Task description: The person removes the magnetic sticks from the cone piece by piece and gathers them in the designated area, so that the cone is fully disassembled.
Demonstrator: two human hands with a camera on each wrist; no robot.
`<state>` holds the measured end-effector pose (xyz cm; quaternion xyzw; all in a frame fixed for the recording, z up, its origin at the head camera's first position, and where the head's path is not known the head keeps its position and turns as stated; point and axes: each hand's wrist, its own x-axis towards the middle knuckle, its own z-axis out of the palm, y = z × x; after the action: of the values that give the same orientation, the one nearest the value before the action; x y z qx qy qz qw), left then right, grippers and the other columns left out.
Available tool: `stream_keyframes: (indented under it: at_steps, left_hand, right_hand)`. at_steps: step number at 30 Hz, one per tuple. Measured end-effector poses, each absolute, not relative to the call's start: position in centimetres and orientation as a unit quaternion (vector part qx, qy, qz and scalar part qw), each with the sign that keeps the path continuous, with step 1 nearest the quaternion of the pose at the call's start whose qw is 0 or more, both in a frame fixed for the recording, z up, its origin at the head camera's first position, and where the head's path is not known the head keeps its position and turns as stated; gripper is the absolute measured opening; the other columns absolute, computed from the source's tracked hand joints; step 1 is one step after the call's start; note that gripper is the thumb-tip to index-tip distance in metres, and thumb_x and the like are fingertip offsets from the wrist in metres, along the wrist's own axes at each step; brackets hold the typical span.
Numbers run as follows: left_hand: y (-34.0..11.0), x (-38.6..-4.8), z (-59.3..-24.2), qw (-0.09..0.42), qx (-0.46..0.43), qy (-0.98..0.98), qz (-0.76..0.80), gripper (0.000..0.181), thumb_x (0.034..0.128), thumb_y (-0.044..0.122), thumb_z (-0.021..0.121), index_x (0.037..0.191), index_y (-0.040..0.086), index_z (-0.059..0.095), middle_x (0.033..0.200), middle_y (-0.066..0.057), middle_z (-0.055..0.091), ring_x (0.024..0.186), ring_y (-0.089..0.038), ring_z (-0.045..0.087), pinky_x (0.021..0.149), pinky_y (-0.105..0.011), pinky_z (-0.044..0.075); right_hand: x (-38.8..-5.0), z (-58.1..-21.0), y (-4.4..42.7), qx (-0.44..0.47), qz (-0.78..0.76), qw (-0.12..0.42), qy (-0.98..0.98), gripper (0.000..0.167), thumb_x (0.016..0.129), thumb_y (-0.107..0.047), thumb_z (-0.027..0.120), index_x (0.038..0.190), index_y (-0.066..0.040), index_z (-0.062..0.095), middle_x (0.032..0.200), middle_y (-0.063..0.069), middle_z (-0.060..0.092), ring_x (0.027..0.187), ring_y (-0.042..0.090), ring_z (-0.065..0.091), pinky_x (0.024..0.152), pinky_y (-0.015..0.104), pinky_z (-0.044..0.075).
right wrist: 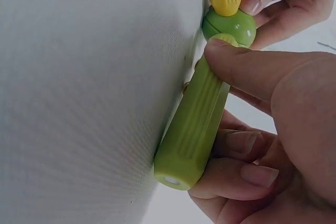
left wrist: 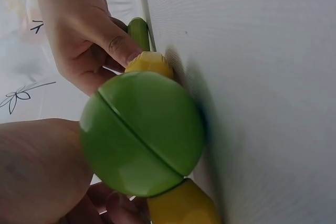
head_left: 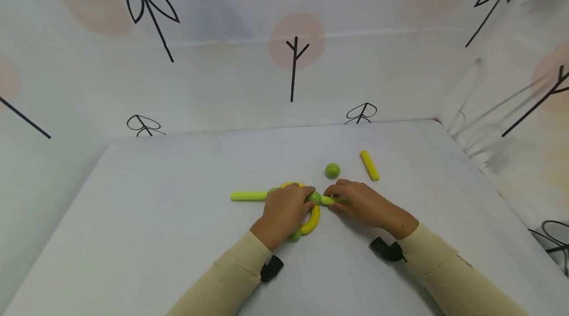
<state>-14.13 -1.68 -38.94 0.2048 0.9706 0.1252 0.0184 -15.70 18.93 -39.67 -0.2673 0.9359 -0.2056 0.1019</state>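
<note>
Green balls and curved yellow pieces (head_left: 313,221) form a ring on the table. My left hand (head_left: 284,212) lies over this ring and pinches a green ball (head_left: 314,198) on its right side. Close to the left wrist camera is another green ball (left wrist: 142,135) of the ring. My right hand (head_left: 362,205) grips a light green rod (right wrist: 191,124) between thumb and fingers. That rod's far end meets the ball held by the left hand; whether it is joined I cannot tell. A second light green rod (head_left: 248,196) sticks out on the left of the ring.
Beyond the right hand lie a loose green ball (head_left: 332,170) and a straight yellow rod (head_left: 369,165). The white table (head_left: 133,237) is backed by a white wall (head_left: 231,79) with plant drawings. Small black cameras (head_left: 386,250) are strapped to both wrists.
</note>
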Motion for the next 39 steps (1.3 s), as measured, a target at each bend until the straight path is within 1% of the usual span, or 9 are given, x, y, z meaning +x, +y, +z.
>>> stream_keyframes:
  at_steps: [10, 14, 19, 22, 26, 29, 33, 36, 39]
  left_hand:
    - [-1.9, -14.1, -38.9, 0.011, 0.211, 0.969, 0.125, 0.035, 0.0931, 0.036, 0.071, 0.127, 0.024, 0.070, 0.111, 0.005, 0.074, 0.098, -0.011, 0.069, 0.068, -0.030, 0.054]
    - [-1.9, -14.0, -38.9, 0.006, 0.211, 0.970, 0.119, 0.035, 0.0928, 0.036, 0.071, 0.126, 0.025, 0.071, 0.109, 0.004, 0.075, 0.095, -0.012, 0.070, 0.066, -0.030, 0.054]
    - [-1.9, -14.1, -38.7, 0.010, 0.205, 0.971, 0.120, 0.036, 0.0927, 0.037, 0.071, 0.127, 0.026, 0.070, 0.112, 0.004, 0.074, 0.097, -0.013, 0.070, 0.066, -0.030, 0.053]
    - [-1.9, -14.0, -38.7, 0.014, 0.204, 0.971, 0.123, 0.036, 0.0928, 0.037, 0.071, 0.127, 0.026, 0.070, 0.113, 0.004, 0.074, 0.098, -0.012, 0.070, 0.065, -0.029, 0.053]
    - [-1.9, -13.9, -38.7, 0.018, 0.203, 0.971, 0.127, 0.036, 0.0928, 0.037, 0.071, 0.127, 0.026, 0.070, 0.113, 0.003, 0.074, 0.098, -0.012, 0.070, 0.064, -0.028, 0.052]
    - [-1.9, -13.9, -38.7, 0.018, 0.203, 0.971, 0.129, 0.036, 0.0928, 0.036, 0.071, 0.127, 0.026, 0.070, 0.113, 0.003, 0.074, 0.098, -0.013, 0.070, 0.064, -0.027, 0.052]
    - [-1.8, -14.1, -38.7, 0.015, 0.204, 0.970, 0.129, 0.036, 0.0931, 0.035, 0.071, 0.127, 0.026, 0.070, 0.113, 0.003, 0.074, 0.098, -0.013, 0.069, 0.065, -0.028, 0.052]
    - [-1.7, -14.1, -38.8, 0.021, 0.201, 0.971, 0.131, 0.036, 0.0935, 0.036, 0.071, 0.128, 0.026, 0.070, 0.113, 0.003, 0.074, 0.096, -0.013, 0.069, 0.065, -0.029, 0.052]
    - [-1.7, -14.0, -38.8, 0.030, 0.196, 0.971, 0.131, 0.036, 0.0936, 0.037, 0.070, 0.128, 0.026, 0.069, 0.112, 0.003, 0.073, 0.094, -0.012, 0.068, 0.065, -0.029, 0.051]
  right_hand:
    - [-15.8, -39.5, 19.3, -0.268, -0.214, 0.090, 0.935, 0.023, 0.093, -0.015, 0.071, 0.115, -0.010, 0.069, 0.100, -0.004, 0.067, 0.094, 0.011, 0.062, 0.084, 0.035, 0.054]
    - [-16.2, -39.3, 19.8, -0.255, -0.245, 0.087, 0.931, 0.022, 0.096, -0.016, 0.068, 0.116, -0.008, 0.067, 0.097, -0.002, 0.066, 0.085, 0.011, 0.058, 0.077, 0.031, 0.052]
    - [-16.6, -38.3, 20.6, -0.200, -0.287, 0.072, 0.934, 0.029, 0.101, -0.020, 0.061, 0.125, -0.005, 0.059, 0.097, 0.006, 0.067, 0.068, 0.013, 0.051, 0.058, 0.026, 0.047]
    - [-16.9, -37.6, 21.4, -0.168, -0.298, 0.051, 0.938, 0.034, 0.104, -0.024, 0.056, 0.132, -0.004, 0.054, 0.102, 0.012, 0.067, 0.066, 0.014, 0.053, 0.055, 0.028, 0.047]
    - [-17.8, -37.1, 23.1, -0.128, -0.290, 0.040, 0.948, 0.039, 0.107, -0.029, 0.048, 0.137, -0.004, 0.048, 0.108, 0.019, 0.065, 0.070, 0.017, 0.057, 0.058, 0.031, 0.047]
    - [-18.9, -36.8, 24.6, -0.093, -0.264, 0.054, 0.958, 0.044, 0.108, -0.033, 0.044, 0.140, -0.002, 0.044, 0.111, 0.022, 0.063, 0.074, 0.020, 0.056, 0.060, 0.031, 0.046]
    - [-20.6, -36.8, 26.7, -0.056, -0.230, 0.081, 0.968, 0.049, 0.108, -0.035, 0.042, 0.142, 0.001, 0.040, 0.104, 0.021, 0.061, 0.074, 0.023, 0.055, 0.058, 0.031, 0.045]
    - [-21.7, -37.3, 27.9, -0.038, -0.224, 0.097, 0.969, 0.048, 0.108, -0.033, 0.042, 0.140, 0.002, 0.041, 0.096, 0.018, 0.060, 0.072, 0.023, 0.055, 0.058, 0.031, 0.044]
    - [-22.6, -38.0, 28.7, -0.020, -0.229, 0.114, 0.966, 0.045, 0.108, -0.031, 0.043, 0.139, 0.001, 0.042, 0.095, 0.017, 0.059, 0.073, 0.022, 0.055, 0.059, 0.031, 0.046]
